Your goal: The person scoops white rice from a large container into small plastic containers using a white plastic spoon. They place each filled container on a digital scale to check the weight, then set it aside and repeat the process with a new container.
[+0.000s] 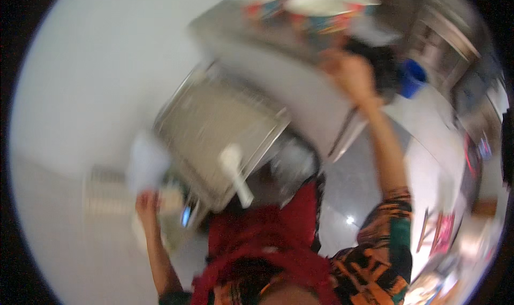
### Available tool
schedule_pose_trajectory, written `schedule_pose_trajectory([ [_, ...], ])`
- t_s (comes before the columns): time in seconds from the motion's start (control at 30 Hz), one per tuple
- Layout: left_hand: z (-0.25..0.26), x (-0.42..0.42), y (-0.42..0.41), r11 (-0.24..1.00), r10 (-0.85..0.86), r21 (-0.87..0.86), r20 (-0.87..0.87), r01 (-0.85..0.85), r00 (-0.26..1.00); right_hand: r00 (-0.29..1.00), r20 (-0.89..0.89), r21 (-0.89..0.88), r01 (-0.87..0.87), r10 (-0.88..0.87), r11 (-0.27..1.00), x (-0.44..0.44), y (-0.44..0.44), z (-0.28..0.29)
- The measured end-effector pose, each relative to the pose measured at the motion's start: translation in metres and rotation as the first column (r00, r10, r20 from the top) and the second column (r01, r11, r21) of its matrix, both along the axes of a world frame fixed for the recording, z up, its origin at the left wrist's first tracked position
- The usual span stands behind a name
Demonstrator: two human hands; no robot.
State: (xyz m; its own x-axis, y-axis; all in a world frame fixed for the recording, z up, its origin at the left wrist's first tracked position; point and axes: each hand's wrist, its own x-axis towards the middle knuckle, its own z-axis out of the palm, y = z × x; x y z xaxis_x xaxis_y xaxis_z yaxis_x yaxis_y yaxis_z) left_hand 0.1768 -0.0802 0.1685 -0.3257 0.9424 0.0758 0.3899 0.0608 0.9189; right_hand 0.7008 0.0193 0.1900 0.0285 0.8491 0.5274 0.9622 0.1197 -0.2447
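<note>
The view is strongly blurred. On the left, my left hand [147,204] pinches a thin white piece [147,160], perhaps paper or plastic. Before me stands a large rectangular metal tray or basin [217,116], its inside a dull beige. A white utensil [239,176] with a rounded head, like a spoon, lies across its near edge. My right hand [351,78] is stretched out to the upper right, beside a dark bag-like thing [371,60] and just below a colourful printed tub [321,26]. Blur hides whether its fingers hold anything.
Another printed tub [263,7] stands at the back on a grey surface [225,28]. Clear plastic [295,160] lies right of the tray. A blue bucket [413,78] is on the floor at right, with a pink-seated chair [443,232] farther off. A pale wall [92,84] borders the left.
</note>
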Motion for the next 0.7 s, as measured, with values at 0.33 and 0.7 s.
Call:
schedule_pose_trajectory([
  [0.33, 0.016, -0.137, -0.098, 0.893, 0.422, 0.142, 0.069, -0.427, 0.904, 0.965, 0.174, 0.204, -0.231, 0.197, 0.951, 0.067, -0.045, 0.012],
  [0.7, -0.087, -0.157, 0.0, 0.98, 0.197, 0.094, -0.363, -0.174, 0.911, 0.99, 0.133, 0.097, -0.048, 0.035, 0.994, 0.074, 0.014, 0.006],
])
